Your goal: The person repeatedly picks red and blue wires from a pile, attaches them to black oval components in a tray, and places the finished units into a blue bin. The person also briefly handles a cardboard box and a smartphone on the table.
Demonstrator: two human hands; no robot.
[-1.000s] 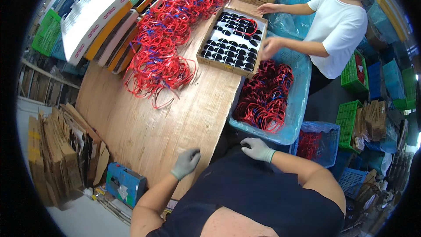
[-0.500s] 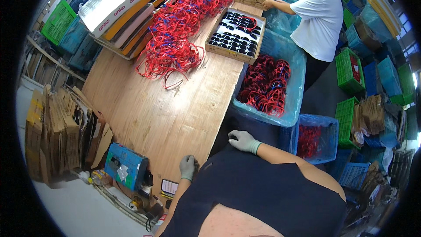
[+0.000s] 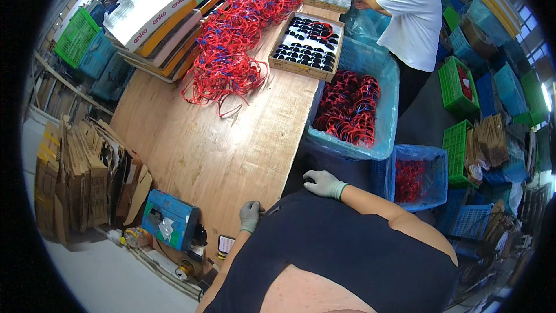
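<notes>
Left hand [image 3: 250, 215] and right hand [image 3: 325, 185], both gloved, near the edge of a wooden table [image 3: 231, 150]
The left fingers are curled, and I cannot tell if they clamp on something; the right thumb stands slightly apart from its fingers; a heap of red loops [image 3: 231, 40] lies farther on the table, beside a cardboard box [image 3: 298, 71] with black pieces [image 3: 305, 56].

From afar I see a glossy wooden surface [image 3: 214, 156], shiny plastic-looking red loops [image 3: 231, 46], matt cloth-like gloves [image 3: 324, 184], a dull cardboard tray [image 3: 298, 69].
</notes>
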